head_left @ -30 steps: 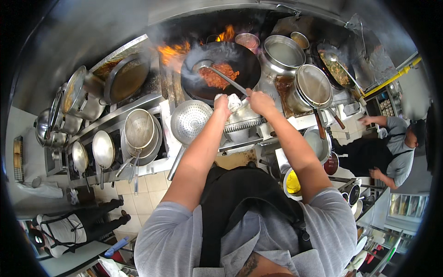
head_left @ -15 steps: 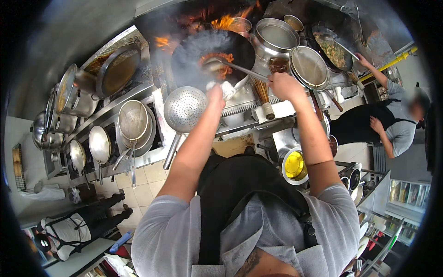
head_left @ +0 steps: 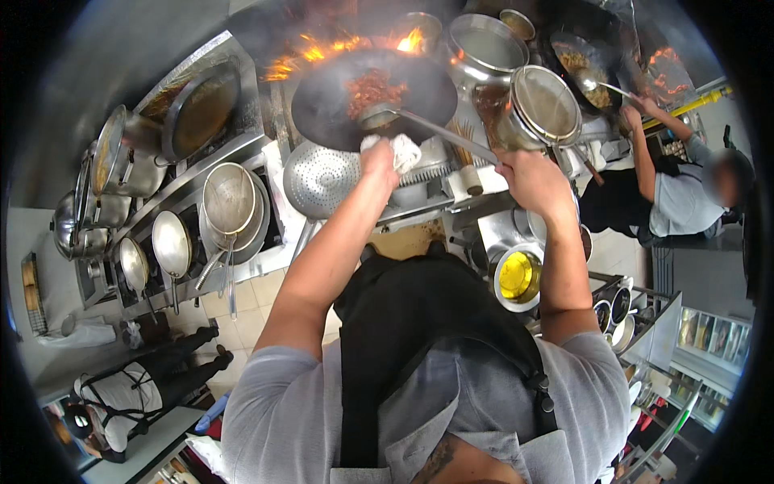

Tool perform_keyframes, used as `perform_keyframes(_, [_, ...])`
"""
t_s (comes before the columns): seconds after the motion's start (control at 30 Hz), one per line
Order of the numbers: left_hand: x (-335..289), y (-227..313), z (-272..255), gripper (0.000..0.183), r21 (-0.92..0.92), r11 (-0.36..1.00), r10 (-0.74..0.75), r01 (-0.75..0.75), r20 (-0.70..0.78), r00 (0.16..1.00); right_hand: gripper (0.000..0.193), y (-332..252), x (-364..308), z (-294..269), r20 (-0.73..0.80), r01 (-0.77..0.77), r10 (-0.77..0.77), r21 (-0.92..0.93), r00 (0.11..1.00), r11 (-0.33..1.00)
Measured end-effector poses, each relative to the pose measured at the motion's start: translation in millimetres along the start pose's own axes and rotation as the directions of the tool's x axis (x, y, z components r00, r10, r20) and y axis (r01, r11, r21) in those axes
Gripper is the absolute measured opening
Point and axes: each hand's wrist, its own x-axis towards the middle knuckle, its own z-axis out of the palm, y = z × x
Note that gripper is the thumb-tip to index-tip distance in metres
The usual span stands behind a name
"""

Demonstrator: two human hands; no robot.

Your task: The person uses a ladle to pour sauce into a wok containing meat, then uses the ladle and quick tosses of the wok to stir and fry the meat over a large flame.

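Note:
A black wok [head_left: 314, 101] sits over the fire at the far middle, with reddish-brown pieces of food [head_left: 375, 90] in it. My left hand [head_left: 379, 164] is closed on a bunched white cloth [head_left: 405, 153] at the wok's near rim. Whether the fingers also grip a wok handle is hidden. Closed round the end of a long metal handle, my right hand [head_left: 536, 181] holds a ladle [head_left: 379, 118]. Its bowl rests inside the wok, at the near side of the food. Below the wok, beside my left forearm, lies a perforated strainer [head_left: 318, 179].
Flames [head_left: 322, 50] rise behind the wok. Right of it stand a steel pot [head_left: 488, 44], a mesh strainer [head_left: 548, 101] and a bamboo brush [head_left: 468, 165]. A bowl of yellow oil [head_left: 518, 276] is by my right elbow. A co-worker [head_left: 685, 189] stirs another wok at right.
The wok has shifted and the food now lies nearer its far side. My right hand has moved right and nearer me with the ladle. The co-worker's second hand has come up toward the other wok.

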Motion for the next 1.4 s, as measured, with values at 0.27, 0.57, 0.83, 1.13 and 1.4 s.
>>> perform_keyframes(0.27, [13,-55,-56,0.032,0.164,0.975,0.150,-0.153,0.033,0.988,0.032,6,57,95,-0.149,-0.119,0.127,0.065,0.981,0.991])
perform_keyframes(0.57, [-15,14,7,0.021,0.042,0.999,-0.035,0.034,0.028,0.999,0.027,11,-7,28,-0.045,-0.025,0.027,0.041,0.999,0.999])
perform_keyframes(0.83, [14,-7,-5,0.026,0.093,0.993,0.064,-0.067,0.038,0.997,0.029,1,59,67,-0.009,-0.092,0.092,0.019,0.996,0.996])
perform_keyframes(1.13, [6,-15,-14,0.026,0.023,0.999,0.028,-0.030,0.058,0.998,0.033,46,2,68,-0.225,0.017,0.034,0.221,0.974,0.975])
perform_keyframes(1.4, [80,0,-4,0.027,0.144,0.989,0.008,-0.017,0.063,0.998,0.027,40,31,34,-0.007,0.021,-0.021,0.016,1.000,1.000])
